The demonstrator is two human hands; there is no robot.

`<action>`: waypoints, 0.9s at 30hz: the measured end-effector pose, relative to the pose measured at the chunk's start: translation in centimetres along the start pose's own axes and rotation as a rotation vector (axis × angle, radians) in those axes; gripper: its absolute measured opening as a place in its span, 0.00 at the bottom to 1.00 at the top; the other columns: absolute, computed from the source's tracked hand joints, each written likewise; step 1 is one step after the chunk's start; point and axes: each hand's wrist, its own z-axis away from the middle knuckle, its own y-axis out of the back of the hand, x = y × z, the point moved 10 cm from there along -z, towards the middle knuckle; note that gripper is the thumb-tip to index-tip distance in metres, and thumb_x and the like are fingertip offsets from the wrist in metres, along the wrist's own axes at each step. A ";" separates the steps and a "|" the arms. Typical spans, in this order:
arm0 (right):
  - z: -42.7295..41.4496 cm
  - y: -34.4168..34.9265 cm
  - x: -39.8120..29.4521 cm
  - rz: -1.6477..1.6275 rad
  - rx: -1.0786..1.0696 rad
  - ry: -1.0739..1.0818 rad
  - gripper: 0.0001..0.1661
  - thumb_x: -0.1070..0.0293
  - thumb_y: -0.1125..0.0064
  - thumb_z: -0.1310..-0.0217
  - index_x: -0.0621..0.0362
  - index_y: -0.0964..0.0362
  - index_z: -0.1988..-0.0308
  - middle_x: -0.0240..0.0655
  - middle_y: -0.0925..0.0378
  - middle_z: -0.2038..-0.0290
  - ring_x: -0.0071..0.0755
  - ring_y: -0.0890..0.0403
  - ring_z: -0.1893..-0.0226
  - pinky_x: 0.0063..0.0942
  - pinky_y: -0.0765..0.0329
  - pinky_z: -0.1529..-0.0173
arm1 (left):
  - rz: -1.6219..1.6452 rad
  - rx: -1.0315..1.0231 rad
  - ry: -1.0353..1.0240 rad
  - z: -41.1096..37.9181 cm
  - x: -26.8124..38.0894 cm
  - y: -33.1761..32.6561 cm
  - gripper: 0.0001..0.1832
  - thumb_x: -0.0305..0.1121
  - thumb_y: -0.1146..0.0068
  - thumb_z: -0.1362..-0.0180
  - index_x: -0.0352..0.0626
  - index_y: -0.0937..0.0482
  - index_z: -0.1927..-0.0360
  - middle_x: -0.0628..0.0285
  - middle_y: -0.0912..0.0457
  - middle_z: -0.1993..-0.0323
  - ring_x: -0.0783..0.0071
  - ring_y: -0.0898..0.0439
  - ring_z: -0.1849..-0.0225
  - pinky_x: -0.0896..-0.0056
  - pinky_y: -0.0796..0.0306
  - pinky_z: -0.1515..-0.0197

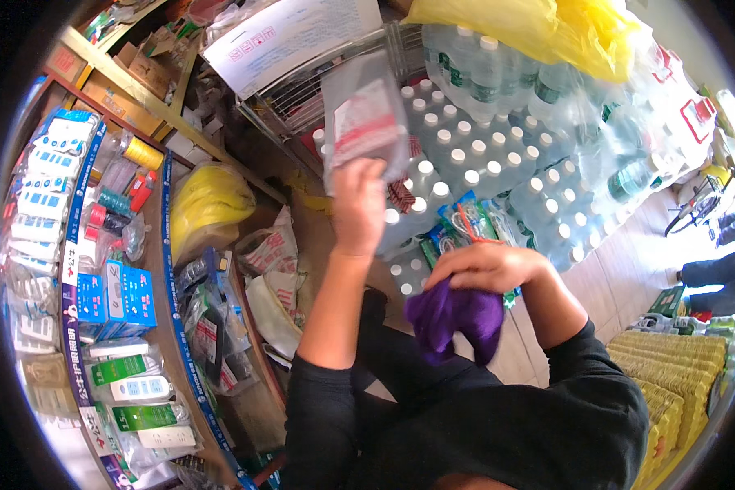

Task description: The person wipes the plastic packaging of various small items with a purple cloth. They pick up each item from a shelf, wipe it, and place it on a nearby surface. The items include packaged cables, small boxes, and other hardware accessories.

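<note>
My left hand [358,205] is raised, its fingers closed on the lower part of a clear plastic packet [370,116] with a red-and-white printed insert. Both hand and packet are blurred. Bunched in my right hand [487,267] is a purple cloth [456,324], its folds hanging below the fingers. Just beyond that hand, several blue and green plastic packets [465,223] lie on shrink-wrapped bottles [490,165] with white caps. A red-and-white striped cloth [401,195] shows beside the packet, partly hidden.
Shelves on the left hold boxed power strips [125,370], blue cartons [128,300] and tape rolls [144,152]. A wire rack [288,110] stands ahead, under a white carton [294,43]. Yellow plastic sheeting [527,27] covers upper bottles. Stacked yellow trays [667,361] stand at right.
</note>
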 end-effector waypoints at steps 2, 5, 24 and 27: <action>0.0 3.5 -0.4 -0.020 0.224 -0.032 0.15 0.72 0.53 0.35 0.65 0.30 0.50 0.41 0.24 0.53 0.34 0.27 0.48 0.29 0.33 0.43 | -0.061 -0.253 0.042 4.9 -1.7 -5.0 0.19 0.25 0.39 0.54 0.41 0.24 0.55 0.57 0.25 0.55 0.56 0.29 0.53 0.62 0.34 0.48; 1.1 10.4 0.7 0.004 0.705 -0.030 0.16 0.72 0.53 0.36 0.65 0.30 0.51 0.39 0.23 0.54 0.31 0.26 0.50 0.28 0.33 0.43 | 0.109 -0.413 0.306 8.7 -1.7 -7.5 0.22 0.27 0.40 0.53 0.43 0.25 0.50 0.53 0.29 0.48 0.52 0.34 0.45 0.54 0.40 0.42; -7.3 -3.9 13.5 1.056 0.374 -0.018 0.30 0.81 0.49 0.57 0.54 0.29 0.49 0.42 0.29 0.49 0.49 0.29 0.53 0.40 0.30 0.49 | 0.954 0.560 1.175 23.6 -21.0 5.7 0.31 0.15 0.52 0.52 0.34 0.40 0.40 0.51 0.28 0.51 0.65 0.25 0.54 0.64 0.26 0.53; -6.7 -4.0 11.4 0.716 0.423 -0.053 0.26 0.85 0.52 0.51 0.61 0.30 0.49 0.48 0.27 0.54 0.53 0.26 0.55 0.39 0.28 0.49 | 0.667 0.826 1.406 35.9 -28.0 16.7 0.25 0.22 0.51 0.47 0.36 0.36 0.43 0.56 0.26 0.57 0.66 0.24 0.57 0.63 0.25 0.54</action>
